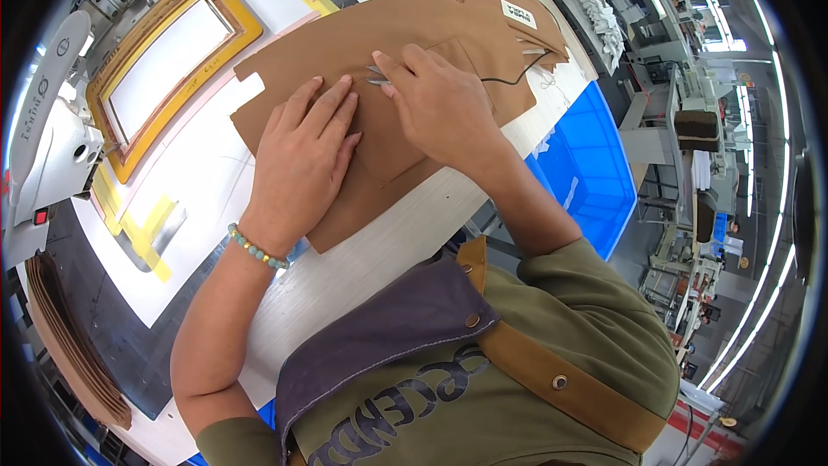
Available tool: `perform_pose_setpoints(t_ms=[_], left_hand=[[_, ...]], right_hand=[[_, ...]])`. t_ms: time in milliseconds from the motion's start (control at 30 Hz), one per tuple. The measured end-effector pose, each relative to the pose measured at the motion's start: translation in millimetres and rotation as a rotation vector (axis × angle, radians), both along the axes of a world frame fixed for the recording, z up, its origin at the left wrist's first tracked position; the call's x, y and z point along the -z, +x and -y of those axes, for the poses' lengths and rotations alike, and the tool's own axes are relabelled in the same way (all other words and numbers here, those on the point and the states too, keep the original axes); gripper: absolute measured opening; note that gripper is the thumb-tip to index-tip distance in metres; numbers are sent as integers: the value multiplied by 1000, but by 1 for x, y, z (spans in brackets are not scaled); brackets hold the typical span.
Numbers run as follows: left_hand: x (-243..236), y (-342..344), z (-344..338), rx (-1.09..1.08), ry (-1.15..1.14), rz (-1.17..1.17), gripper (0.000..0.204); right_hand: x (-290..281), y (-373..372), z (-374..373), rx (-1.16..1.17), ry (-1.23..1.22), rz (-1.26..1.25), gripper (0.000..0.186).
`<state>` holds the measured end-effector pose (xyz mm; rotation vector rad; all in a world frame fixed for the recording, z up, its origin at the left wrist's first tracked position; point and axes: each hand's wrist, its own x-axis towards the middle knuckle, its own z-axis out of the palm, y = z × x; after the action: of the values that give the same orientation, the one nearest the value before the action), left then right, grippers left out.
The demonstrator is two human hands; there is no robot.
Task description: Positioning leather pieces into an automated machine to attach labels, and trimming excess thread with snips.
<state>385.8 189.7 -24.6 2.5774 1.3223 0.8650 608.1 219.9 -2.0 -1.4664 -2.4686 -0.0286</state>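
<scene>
A brown fabric piece [345,30] with a stitched pocket-like panel [392,142] lies flat on the pale worktable [414,198]. My left hand [302,151] rests palm down on the fabric, fingers stretched out, at the left side of the panel. In my right hand [440,108] are small metal thread snips [376,81], their blades pointing left just above the cloth near the panel's upper edge. A black cord [509,81] runs from behind that hand toward the right. The grip of the snips is hidden by my fingers.
On the left stand a white sewing machine [52,138] and a yellow-edged rectangular frame [102,99]. More brown pieces [487,0] lie at the far right, one with a white label [518,14]. A blue bin [595,177] is beside the table; stacked brown pieces [73,341] sit lower left.
</scene>
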Motion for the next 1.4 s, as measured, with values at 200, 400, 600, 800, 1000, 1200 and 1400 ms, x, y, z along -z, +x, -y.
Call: perform_pose_setpoints(t_ms=[200,400,600,800,1000,1200,1400], left_hand=[[3,1,0,3,-12,-41,42],[6,2,-1,7,35,-14,41],[6,3,3,30,76,-56,42],[6,3,4,16,55,-64,47],[5,3,3,34,43,-75,46],[-2,0,1,-33,47,64,36],[-20,-20,-12,-178,79,111,28]], right_hand=[[9,-5,1,37,-14,-121,37],[14,-14,-6,15,0,-445,35],[-10,-8,-38,68,-67,-1103,33],[-23,7,-38,9,-168,-767,30],[-14,22,-23,88,-234,-506,34],[-46,95,-15,469,-85,-531,45],[-6,160,5,692,-47,-217,47]])
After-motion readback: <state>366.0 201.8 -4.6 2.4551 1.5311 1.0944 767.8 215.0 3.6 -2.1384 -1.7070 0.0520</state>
